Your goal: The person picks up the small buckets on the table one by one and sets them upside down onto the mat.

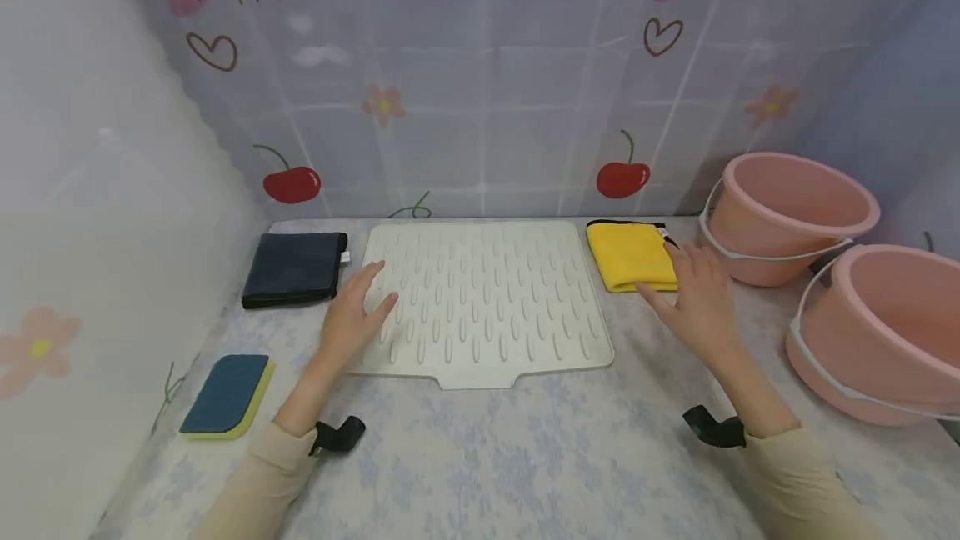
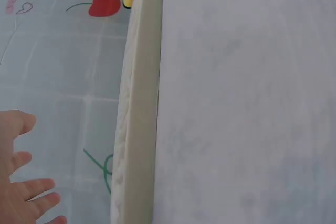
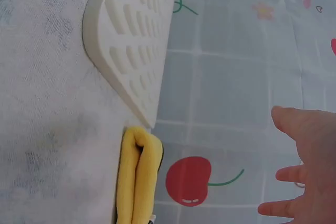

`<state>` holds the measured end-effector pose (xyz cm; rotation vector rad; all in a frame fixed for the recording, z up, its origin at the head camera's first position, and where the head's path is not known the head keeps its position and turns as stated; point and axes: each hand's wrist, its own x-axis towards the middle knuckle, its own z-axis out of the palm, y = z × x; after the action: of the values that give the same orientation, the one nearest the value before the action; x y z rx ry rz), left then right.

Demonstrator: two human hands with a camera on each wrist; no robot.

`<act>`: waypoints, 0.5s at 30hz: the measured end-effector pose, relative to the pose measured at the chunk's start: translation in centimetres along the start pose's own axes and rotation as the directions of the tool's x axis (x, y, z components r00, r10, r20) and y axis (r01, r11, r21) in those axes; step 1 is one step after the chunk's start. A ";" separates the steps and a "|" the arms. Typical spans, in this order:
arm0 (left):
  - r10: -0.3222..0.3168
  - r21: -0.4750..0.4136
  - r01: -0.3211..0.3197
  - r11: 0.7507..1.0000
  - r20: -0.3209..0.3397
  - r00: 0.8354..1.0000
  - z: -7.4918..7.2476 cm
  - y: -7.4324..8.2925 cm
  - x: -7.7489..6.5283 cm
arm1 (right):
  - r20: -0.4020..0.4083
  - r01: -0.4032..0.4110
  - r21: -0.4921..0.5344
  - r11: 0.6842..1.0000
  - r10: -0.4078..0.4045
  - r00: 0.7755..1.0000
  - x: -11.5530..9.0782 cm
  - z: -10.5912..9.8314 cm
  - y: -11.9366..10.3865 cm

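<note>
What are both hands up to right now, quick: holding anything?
Left hand: open, holding nothing, by the left side of the white board.
Right hand: open, holding nothing, near the yellow cloth.

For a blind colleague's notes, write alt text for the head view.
A person's left hand hovers at the left edge of a ridged white board on a table, their right hand near a folded yellow cloth; both hands are empty. A dark cloth and a sponge lie at left, two pink buckets stand at right.
</note>
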<state>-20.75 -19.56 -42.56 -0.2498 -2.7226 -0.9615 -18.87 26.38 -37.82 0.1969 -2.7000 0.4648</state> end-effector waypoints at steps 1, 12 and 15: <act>-0.021 -0.052 0.022 0.998 0.014 1.000 0.3 -0.3 0.0 | -0.006 -0.003 0.007 1.000 0.003 1.000 -0.2 -0.4 0.2; -0.117 -0.314 0.103 0.944 -0.028 0.993 3.7 -2.0 -0.4 | -0.078 -0.087 0.129 0.988 0.098 0.992 -4.9 -5.0 3.7; -0.164 -0.319 0.125 0.940 -0.098 0.982 3.7 -1.9 -0.3 | -0.152 -0.116 0.162 0.980 0.141 0.978 -6.2 -6.5 4.7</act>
<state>-21.53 -18.65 -46.56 -0.0418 -2.4958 -1.4009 -11.88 33.47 -36.05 0.0231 -2.5279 0.6958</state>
